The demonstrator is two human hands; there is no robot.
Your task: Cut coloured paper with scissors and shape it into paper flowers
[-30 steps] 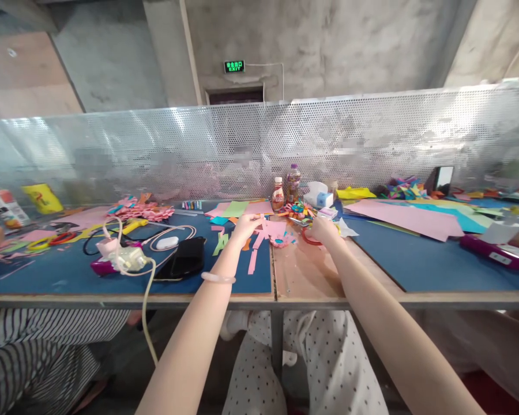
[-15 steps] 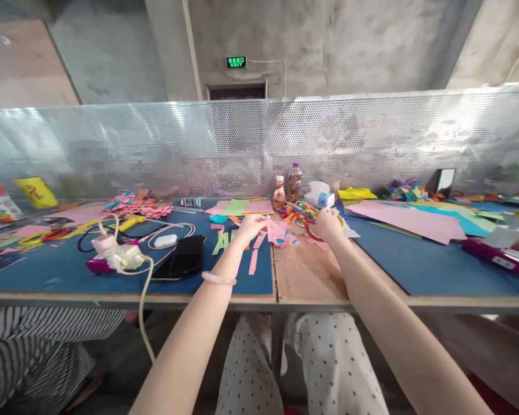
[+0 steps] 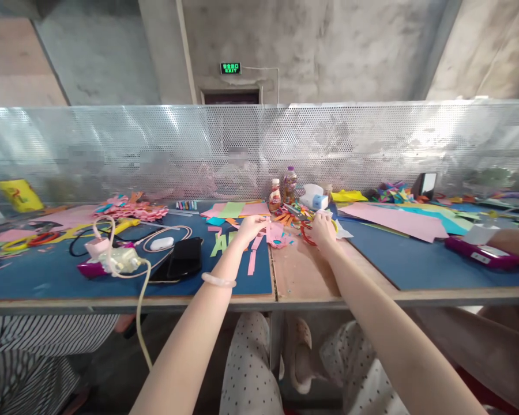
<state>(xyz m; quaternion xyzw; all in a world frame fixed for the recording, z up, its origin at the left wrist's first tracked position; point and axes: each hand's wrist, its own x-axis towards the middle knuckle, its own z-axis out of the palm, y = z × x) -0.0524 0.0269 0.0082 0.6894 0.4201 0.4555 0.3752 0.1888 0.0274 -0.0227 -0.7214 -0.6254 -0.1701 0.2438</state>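
My left hand, with a pale bangle on its wrist, pinches the edge of a pink paper piece. Just right of those fingertips lies a pink paper shape with blue bits. My right hand is closed at a pair of scissors; a red handle loop shows on its left and some yellow on its right. Its fingertips are partly hidden. Beyond the hands is a heap of colourful paper scraps. Pink strips and green strips lie around my left forearm.
Two bottles and a tissue pack stand behind the hands. A black phone, white earphone case and cabled plug lie left. Large paper sheets lie right, near another person's hand. A perforated metal screen closes the back.
The view has turned slightly right and up. My right hand has come a little closer to my left. Under the table, my right leg has swung right, uncovering a slipper.
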